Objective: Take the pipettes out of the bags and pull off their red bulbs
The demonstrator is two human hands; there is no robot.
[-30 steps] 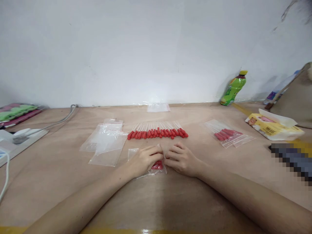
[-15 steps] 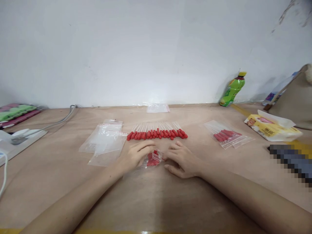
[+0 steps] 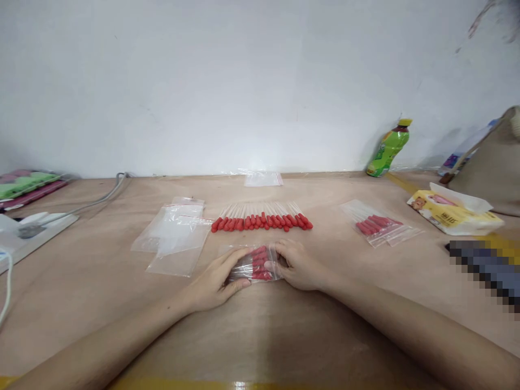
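A clear zip bag (image 3: 244, 272) holding several red-headed sticks (image 3: 260, 264) lies on the table in front of me, the red heads toward the right. My left hand (image 3: 221, 279) grips its left end, fingers above and thumb along the near edge. At the other end, my right hand (image 3: 296, 264) pinches the bag by its right edge, the thumb over the plastic. Just beyond both hands, a row of loose red-headed sticks (image 3: 262, 221) lies with thin pale shafts pointing away from me.
Flat clear bags (image 3: 179, 244) overlap on the left; another bag (image 3: 263, 179) lies by the wall. Filled bags (image 3: 376, 225) rest at right, near a tissue pack (image 3: 455, 214), a pixelated dark object (image 3: 485, 268) and a green bottle (image 3: 389, 149). A power strip (image 3: 49, 230) sits far left.
The crumpled bag now lies flatter and more spread out, its sticks lined up in view. My left hand has shifted slightly left and nearer me; my right hand has closed on the bag's edge.
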